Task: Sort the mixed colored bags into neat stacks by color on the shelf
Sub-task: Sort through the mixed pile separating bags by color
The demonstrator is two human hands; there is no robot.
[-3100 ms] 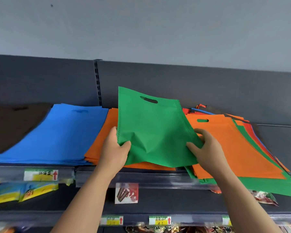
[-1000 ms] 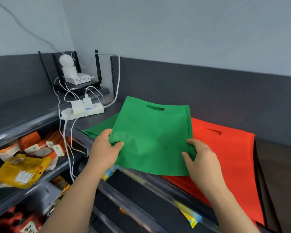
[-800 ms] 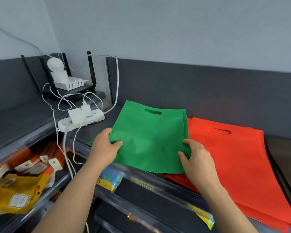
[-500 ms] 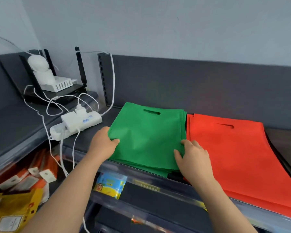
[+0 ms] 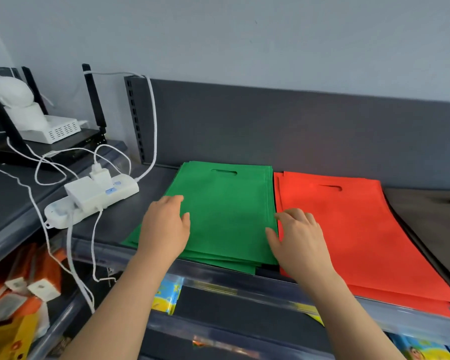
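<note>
both hands loose on the green stack, gripping nothing

from the left: a power strip point(image 5: 94, 198) lies on the shelf point(image 5: 130, 219), apart from the bags. my left hand point(image 5: 164, 227) rests slack-fingered on the left edge of the green stack point(image 5: 226, 211), which lies flat at the shelf front. my right hand point(image 5: 299, 237), fingers loose, sits at its right edge, just beside the red stack point(image 5: 348, 229). i judge these bags light, thin, limp and apt to slide over each other. i'd square them with flat palms on the side edges and lift one by pinching both bottom corners.
</note>
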